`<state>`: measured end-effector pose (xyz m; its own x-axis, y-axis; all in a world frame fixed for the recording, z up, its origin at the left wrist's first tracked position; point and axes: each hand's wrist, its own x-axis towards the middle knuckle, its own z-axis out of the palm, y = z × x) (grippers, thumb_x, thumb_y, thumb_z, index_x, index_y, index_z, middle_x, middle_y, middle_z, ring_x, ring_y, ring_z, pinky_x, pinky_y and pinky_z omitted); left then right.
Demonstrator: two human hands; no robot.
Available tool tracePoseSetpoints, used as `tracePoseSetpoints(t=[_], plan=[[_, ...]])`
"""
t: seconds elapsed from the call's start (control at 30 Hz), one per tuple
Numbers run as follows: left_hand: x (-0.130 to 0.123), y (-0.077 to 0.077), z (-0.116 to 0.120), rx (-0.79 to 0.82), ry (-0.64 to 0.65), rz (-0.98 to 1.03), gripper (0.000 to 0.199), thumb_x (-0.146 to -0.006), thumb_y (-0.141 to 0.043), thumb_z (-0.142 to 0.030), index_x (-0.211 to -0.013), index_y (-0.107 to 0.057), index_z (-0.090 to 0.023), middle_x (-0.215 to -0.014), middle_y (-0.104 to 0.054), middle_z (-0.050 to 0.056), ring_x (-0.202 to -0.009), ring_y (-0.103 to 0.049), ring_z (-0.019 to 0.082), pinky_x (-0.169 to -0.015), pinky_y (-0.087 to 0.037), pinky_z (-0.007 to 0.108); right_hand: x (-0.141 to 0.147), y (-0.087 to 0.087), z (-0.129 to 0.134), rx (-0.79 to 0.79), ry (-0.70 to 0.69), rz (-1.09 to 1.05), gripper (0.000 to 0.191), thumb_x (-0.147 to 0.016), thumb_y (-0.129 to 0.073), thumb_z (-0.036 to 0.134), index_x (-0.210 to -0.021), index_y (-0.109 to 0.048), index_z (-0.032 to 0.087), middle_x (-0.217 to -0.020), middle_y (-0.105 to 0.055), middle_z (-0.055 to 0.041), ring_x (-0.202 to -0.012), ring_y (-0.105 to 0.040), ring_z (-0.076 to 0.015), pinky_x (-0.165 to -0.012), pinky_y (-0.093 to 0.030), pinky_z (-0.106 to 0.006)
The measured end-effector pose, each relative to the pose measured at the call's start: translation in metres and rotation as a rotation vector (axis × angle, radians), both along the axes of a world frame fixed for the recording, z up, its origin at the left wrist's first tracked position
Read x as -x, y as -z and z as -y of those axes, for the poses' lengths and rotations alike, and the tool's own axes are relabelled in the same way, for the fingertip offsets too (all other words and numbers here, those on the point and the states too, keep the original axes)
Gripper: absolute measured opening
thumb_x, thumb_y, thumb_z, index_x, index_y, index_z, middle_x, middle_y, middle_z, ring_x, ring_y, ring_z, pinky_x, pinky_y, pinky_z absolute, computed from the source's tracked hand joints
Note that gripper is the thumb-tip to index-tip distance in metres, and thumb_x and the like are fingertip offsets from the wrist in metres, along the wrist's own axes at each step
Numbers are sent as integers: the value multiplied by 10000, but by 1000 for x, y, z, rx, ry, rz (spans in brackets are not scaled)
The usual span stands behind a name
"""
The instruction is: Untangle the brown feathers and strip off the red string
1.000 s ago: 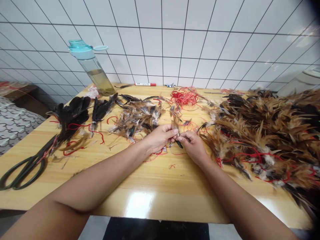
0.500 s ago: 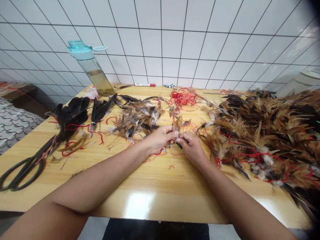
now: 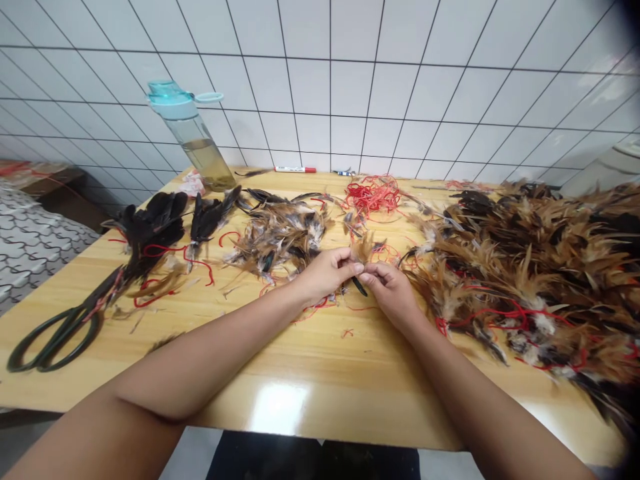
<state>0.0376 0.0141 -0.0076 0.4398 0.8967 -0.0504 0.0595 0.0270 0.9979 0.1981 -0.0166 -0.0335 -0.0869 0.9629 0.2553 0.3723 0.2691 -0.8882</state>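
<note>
My left hand pinches a small tuft of brown feathers, which sticks up above the fingertips. My right hand is closed at the same spot, its thumb and fingertips meeting those of the left at the tuft's base. A narrow dark piece with a rounded end pokes out below the fingers; its kind is not clear. Whether thread lies between the fingertips is hidden. Left of my hands is a loose heap of brown and white feathers. Behind them lies a tangle of red string.
Large scissors lie at the left by black feather bunches. A bottle with a blue lid stands at the back, near a red-capped marker. Red-tied feather bundles are piled at the right. A tiled wall rises behind.
My view has shifted slightly, so the table's things appear a little further right. My fingers have moved slightly at the tuft, and more of the dark piece shows below them.
</note>
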Motion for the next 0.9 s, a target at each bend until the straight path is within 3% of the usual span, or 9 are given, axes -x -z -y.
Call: tracePoseSetpoints(t=[0.23,0.37,0.43,0.53,0.63,0.73,0.9], plan=[[-3,5,0,-104,41,-67,183,-753,-605,-299,-710,-521,-142,-650,-487,-29,-606,-439,79,-582,-334,213,-2,-2,-1,-22,2,42,173,-770,-587,310,-637,-594,200,-614,-546,11,-626,-500,-143,-644,-395,-268],[0,-2,-2,-87,101,-10,195,-759,-611,-315,-731,-531,-140,-671,-511,-23,-635,-477,86,-615,-373,214,-2,-3,0,-11,20,8,199,-773,-579,327,-621,-567,199,-616,-538,11,-633,-490,-144,-650,-391,-272],[8,-8,-10,-163,35,-29,166,-774,-602,-297,-824,-570,-142,-738,-555,-9,-683,-510,96,-660,-403,222,-2,-5,1,17,31,-26,202,-781,-566,336,-635,-576,196,-636,-556,6,-650,-497,-148,-661,-393,-276],[30,-16,-30,-397,-213,-228,176,-803,-559,-243,-946,-610,-155,-821,-593,13,-737,-535,116,-715,-430,248,-1,-7,2,56,66,-71,201,-782,-558,340,-647,-579,193,-652,-560,3,-667,-497,-152,-667,-390,-278],[53,-16,-51,-588,-351,-582,123,-790,-543,-173,-866,-637,-152,-836,-605,37,-791,-548,152,-773,-433,289,0,-8,4,80,112,-84,216,-784,-560,349,-635,-552,193,-632,-526,13,-649,-470,-144,-643,-374,-268],[65,-9,-61,-651,-360,-847,140,-808,-519,-173,-840,-654,-150,-842,-599,63,-834,-557,191,-800,-436,323,1,-9,4,89,128,-79,224,-789,-557,353,-636,-543,191,-621,-498,21,-633,-448,-137,-629,-362,-262],[60,6,-60,-760,-302,-1071,223,-852,-508,-276,-958,-659,-151,-965,-589,109,-968,-540,249,-871,-426,364,2,-9,5,88,122,-66,235,-794,-545,362,-632,-537,191,-614,-480,23,-619,-437,-135,-610,-350,-261]])
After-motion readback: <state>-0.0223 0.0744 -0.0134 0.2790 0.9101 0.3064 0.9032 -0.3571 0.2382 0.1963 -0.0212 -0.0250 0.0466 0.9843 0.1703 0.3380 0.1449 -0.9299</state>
